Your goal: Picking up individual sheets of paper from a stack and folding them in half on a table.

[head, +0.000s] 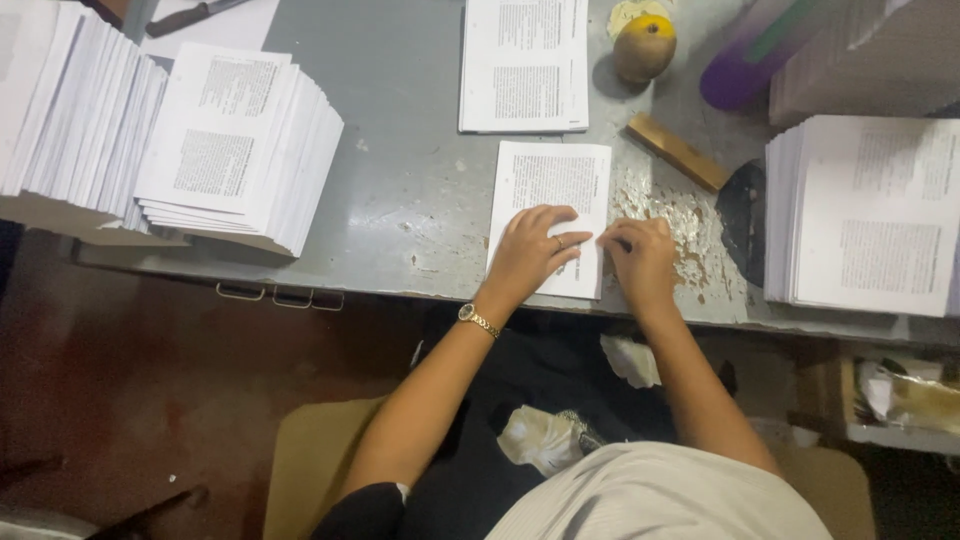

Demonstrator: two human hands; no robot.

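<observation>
L hand [532, 250]: flat, fingers spread, pressing on folded printed sheet [552, 215].
R hand [641, 257]: fingers curled, pinching sheet's right edge.
Sheet: under both hands, on grey desk [400, 150].
Wood block [678, 151]: just beyond R hand.

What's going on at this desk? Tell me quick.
A person at a grey metal table presses a printed sheet flat near the front edge. The left hand lies spread on the sheet, and the right hand pinches at its right edge. Stacks of printed sheets stand to the left and right, with another sheet pile behind. A round fruit and a wooden block lie nearby.
</observation>
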